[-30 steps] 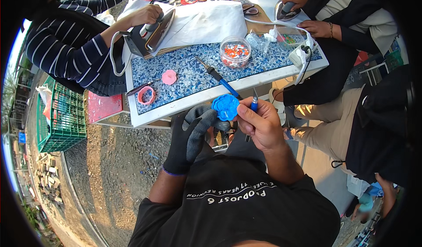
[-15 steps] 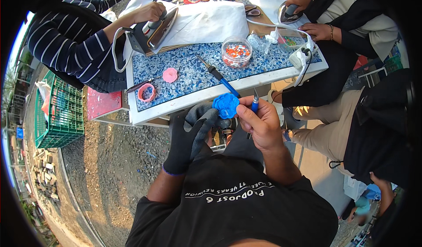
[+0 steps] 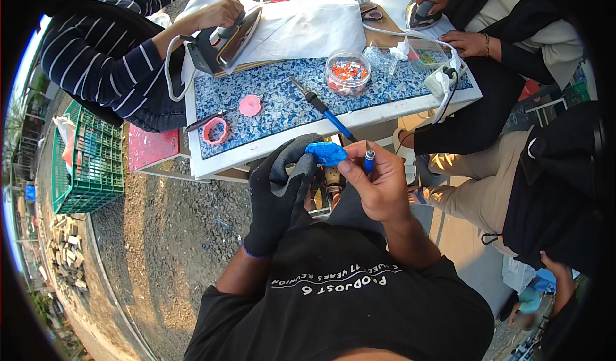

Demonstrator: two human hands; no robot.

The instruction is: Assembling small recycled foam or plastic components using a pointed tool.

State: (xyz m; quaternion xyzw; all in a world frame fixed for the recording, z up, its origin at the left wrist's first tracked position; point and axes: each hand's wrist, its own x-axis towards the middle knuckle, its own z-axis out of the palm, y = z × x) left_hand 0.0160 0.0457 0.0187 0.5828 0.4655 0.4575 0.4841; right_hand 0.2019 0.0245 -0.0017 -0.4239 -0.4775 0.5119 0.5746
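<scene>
A blue plastic flower-shaped piece [image 3: 326,153] is held between my two hands at the table's front edge, its face now tilted so it shows nearly edge-on. My left hand [image 3: 282,178], in a dark grey work glove, pinches its left side. Bare, my right hand [image 3: 380,184] grips the right side with thumb and fingers. The same hand also keeps a slim pen-like tool with a blue grip and metal tip [image 3: 369,160] tucked among its fingers. Just beyond, a blue-handled soldering iron [image 3: 321,107] lies across the table edge.
On the blue speckled table [image 3: 269,117] are a pink flower piece [image 3: 250,105], a pink ring [image 3: 215,131] and a clear tub of coloured bits [image 3: 348,73]. Two people press clothes irons [image 3: 239,37] on white sheets. A green crate [image 3: 90,159] stands at left; another person is at right.
The blue flower piece has turned from face-on to nearly edge-on. Both hands have shifted slightly with it and still hold it.
</scene>
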